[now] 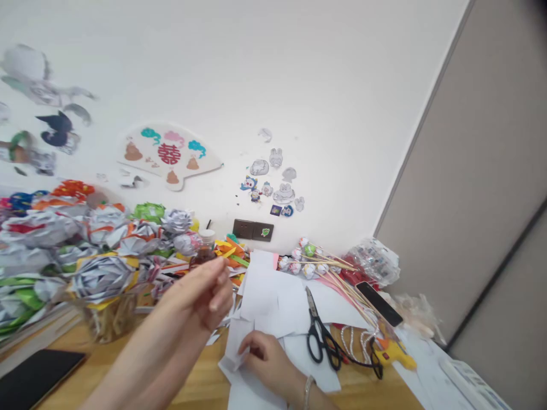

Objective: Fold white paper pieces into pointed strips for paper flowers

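Observation:
My left hand (205, 293) is raised above the wooden table (200, 387), a little blurred, with its fingers curled together; what is in them, if anything, I cannot make out. My right hand (267, 359) rests lower, near the table's front. Its fingers pinch the edge of a folded white paper (239, 341). More white sheets (273, 296) lie spread behind it. Black-handled scissors (322, 339) lie just right of my right hand.
Folded paper flowers (102, 273) are heaped at the left. Flower-tipped wooden skewers (318, 265), a black phone (378, 303) and a yellow glue gun (393, 356) lie at the right. A dark tablet (34, 376) sits bottom left. A grey partition (482, 188) bounds the right.

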Action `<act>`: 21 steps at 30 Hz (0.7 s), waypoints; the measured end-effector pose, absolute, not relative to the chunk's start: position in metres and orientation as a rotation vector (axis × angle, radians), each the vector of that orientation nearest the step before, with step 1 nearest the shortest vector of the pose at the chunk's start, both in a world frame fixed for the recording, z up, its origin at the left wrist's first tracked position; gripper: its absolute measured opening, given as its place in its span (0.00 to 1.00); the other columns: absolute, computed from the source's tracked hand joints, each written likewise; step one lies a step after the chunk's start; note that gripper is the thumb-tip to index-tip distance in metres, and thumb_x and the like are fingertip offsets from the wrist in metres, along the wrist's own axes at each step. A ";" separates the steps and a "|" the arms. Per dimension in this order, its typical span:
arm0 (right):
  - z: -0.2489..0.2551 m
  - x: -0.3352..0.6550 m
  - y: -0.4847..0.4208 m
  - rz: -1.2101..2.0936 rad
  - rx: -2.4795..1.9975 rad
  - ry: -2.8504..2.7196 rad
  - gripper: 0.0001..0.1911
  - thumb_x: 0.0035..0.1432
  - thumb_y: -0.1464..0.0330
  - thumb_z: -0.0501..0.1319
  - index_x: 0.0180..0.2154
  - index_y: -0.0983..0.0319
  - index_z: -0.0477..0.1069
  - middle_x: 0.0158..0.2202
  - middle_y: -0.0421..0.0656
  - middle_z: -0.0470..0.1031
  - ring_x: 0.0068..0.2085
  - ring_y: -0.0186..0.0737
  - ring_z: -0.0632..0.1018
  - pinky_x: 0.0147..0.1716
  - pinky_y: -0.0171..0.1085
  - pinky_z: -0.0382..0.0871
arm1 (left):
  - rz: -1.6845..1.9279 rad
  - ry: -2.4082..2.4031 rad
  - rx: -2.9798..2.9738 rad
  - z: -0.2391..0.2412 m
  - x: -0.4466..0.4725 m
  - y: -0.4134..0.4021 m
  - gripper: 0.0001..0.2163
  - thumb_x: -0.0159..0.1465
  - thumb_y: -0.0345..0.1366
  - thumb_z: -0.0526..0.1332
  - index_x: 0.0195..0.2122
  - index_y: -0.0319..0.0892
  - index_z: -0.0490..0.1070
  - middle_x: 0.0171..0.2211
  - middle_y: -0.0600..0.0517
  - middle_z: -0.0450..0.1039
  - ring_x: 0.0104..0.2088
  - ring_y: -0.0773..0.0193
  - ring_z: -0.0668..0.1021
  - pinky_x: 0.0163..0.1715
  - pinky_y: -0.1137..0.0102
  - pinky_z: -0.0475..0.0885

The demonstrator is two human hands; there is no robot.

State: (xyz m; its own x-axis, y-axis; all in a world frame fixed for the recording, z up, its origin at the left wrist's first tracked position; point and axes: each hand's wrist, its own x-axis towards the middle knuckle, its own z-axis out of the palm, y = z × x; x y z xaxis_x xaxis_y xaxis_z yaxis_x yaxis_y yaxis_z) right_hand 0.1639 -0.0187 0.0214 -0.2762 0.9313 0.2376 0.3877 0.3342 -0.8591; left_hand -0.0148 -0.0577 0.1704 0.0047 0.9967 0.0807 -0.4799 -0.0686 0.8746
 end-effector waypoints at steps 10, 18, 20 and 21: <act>0.018 0.163 -0.017 0.904 -1.138 -1.815 0.15 0.41 0.82 0.52 0.29 0.63 0.70 0.20 0.34 0.59 0.23 0.30 0.62 0.23 0.28 0.53 | 1.250 0.554 0.923 0.208 0.022 -0.076 0.07 0.53 0.37 0.61 0.22 0.44 0.64 0.14 0.61 0.55 0.15 0.73 0.58 0.14 0.78 0.57; 0.020 0.161 -0.019 0.892 -1.127 -1.807 0.14 0.41 0.82 0.52 0.29 0.62 0.69 0.20 0.34 0.59 0.23 0.30 0.61 0.23 0.28 0.53 | 1.182 0.519 0.966 0.196 0.024 -0.071 0.15 0.43 0.43 0.67 0.16 0.41 0.63 0.10 0.61 0.58 0.13 0.75 0.57 0.12 0.79 0.53; 0.018 0.161 -0.017 0.870 -1.140 -1.811 0.15 0.41 0.82 0.52 0.29 0.62 0.69 0.20 0.34 0.60 0.23 0.31 0.62 0.23 0.28 0.54 | 1.191 0.525 0.977 0.195 0.025 -0.069 0.15 0.43 0.43 0.68 0.15 0.41 0.64 0.09 0.61 0.58 0.12 0.76 0.57 0.12 0.79 0.53; 0.017 0.161 -0.017 0.860 -1.142 -1.817 0.15 0.41 0.81 0.51 0.29 0.62 0.70 0.20 0.34 0.60 0.23 0.31 0.62 0.23 0.28 0.54 | 1.202 0.530 0.985 0.194 0.024 -0.067 0.14 0.44 0.42 0.68 0.16 0.40 0.65 0.09 0.61 0.58 0.12 0.76 0.57 0.13 0.80 0.53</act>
State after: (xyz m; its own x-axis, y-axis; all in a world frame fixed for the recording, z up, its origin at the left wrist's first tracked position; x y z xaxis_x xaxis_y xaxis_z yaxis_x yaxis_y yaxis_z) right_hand 0.1613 -0.0166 0.0168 -0.2667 0.9247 0.2716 0.3759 0.3593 -0.8542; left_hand 0.0243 -0.0674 0.1936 0.3148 0.9375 0.1485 -0.5226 0.0406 0.8516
